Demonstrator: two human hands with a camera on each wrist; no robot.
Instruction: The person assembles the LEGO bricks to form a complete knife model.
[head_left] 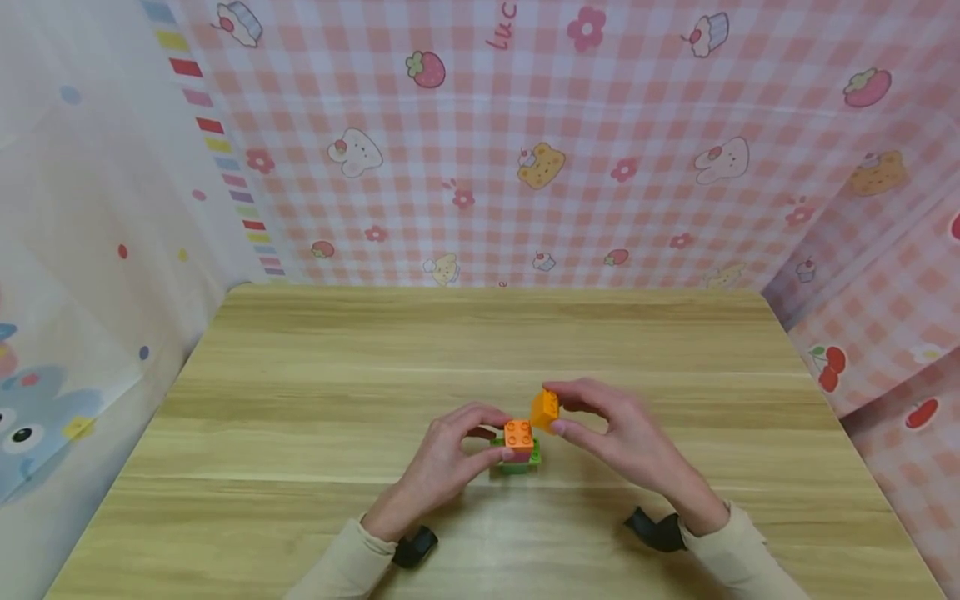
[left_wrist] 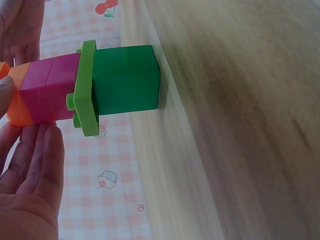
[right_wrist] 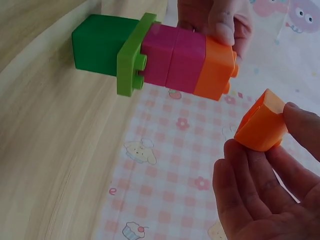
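Observation:
A tower of toy building blocks stands on the table: a dark green block [right_wrist: 102, 45] at the bottom, a light green plate [left_wrist: 88, 90] wider than the rest, two magenta blocks [right_wrist: 172, 57], and an orange block [head_left: 518, 433] with studs on top. My left hand [head_left: 457, 450] grips the tower near its top, thumb on the orange block's near side, fingers behind. Between thumb and fingers, my right hand [head_left: 615, 425] pinches a loose orange block [right_wrist: 262, 122]. It is tilted, its hollow underside turned toward the tower, just right of and above the tower's top.
The wooden table [head_left: 337, 350] reaches back to a pink checked cloth [head_left: 480, 167] hung behind it. A pale cloth with printed figures [head_left: 90, 250] hangs on the left. A black strap [head_left: 655, 531] is at the right wrist, another black strap [head_left: 415, 548] at the left.

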